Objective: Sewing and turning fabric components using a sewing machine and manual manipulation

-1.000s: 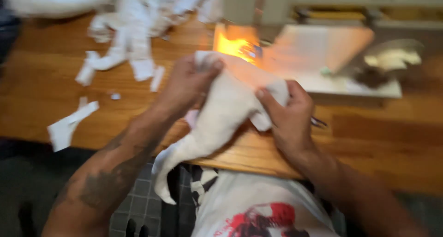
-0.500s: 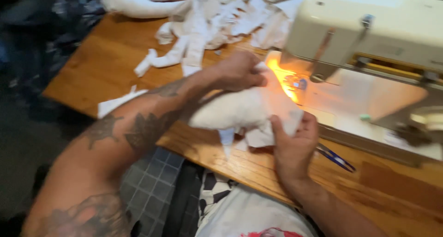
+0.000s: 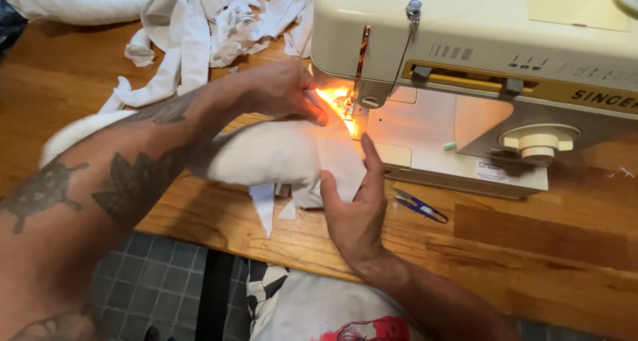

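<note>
White fabric piece (image 3: 279, 156), soft and apparently padded, lies on the wooden surface (image 3: 531, 241) with its leading edge at the needle area of the cream sewing machine (image 3: 478, 55). The machine lamp lights that edge orange.

Handling judgement: the piece looks light and limp. It will fold, bunch or slide under uneven pressure, and it offers no stiff part to grip. It is best controlled by flat pressure on both sides of the seam line, close to the needle but clear of it, rather than by lifting. The loose tails hanging over the near edge of the surface could drag on the piece.

Left hand (image 3: 282, 88): fingers curled and drawn close together, pinching or pressing the far edge of the fabric piece just beside the needle. It holds nothing else.

Right hand (image 3: 359, 208): fingers extended and nearly flat, thumb spread, palm down on the near side of the fabric piece. It presses the cloth against the machine bed and encloses nothing.

Small blue-handled thread snips (image 3: 420, 205) lie on the surface just beside the right hand, untouched. White fabric strips (image 3: 199, 29) are heaped at the far side, well apart from both hands.
</note>
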